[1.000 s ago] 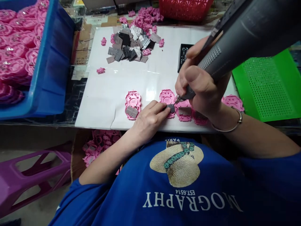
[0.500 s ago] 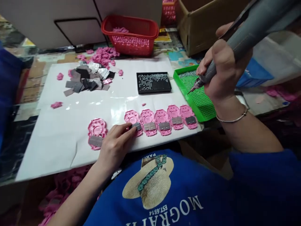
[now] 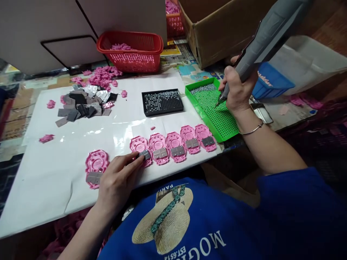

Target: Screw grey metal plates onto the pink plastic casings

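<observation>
My right hand grips a grey electric screwdriver, its tip just over the green perforated tray of screws. My left hand rests on the white board, thumb and fingertips together at the grey plate on the leftmost pink casing of a row. Several more casings with plates stand to its right, such as the end one. Another pink casing with a grey plate lies left of my left hand, partly behind it. A black screw tray sits beyond the row.
Grey plates and small pink parts are heaped at the back left of the board. Behind stand a red basket and a cardboard box. A blue container and a clear bin are at right.
The view has shifted, so the table things appear further left. The screwdriver tip has come down closer to the green tray's holes. My left hand stays at the same casing.
</observation>
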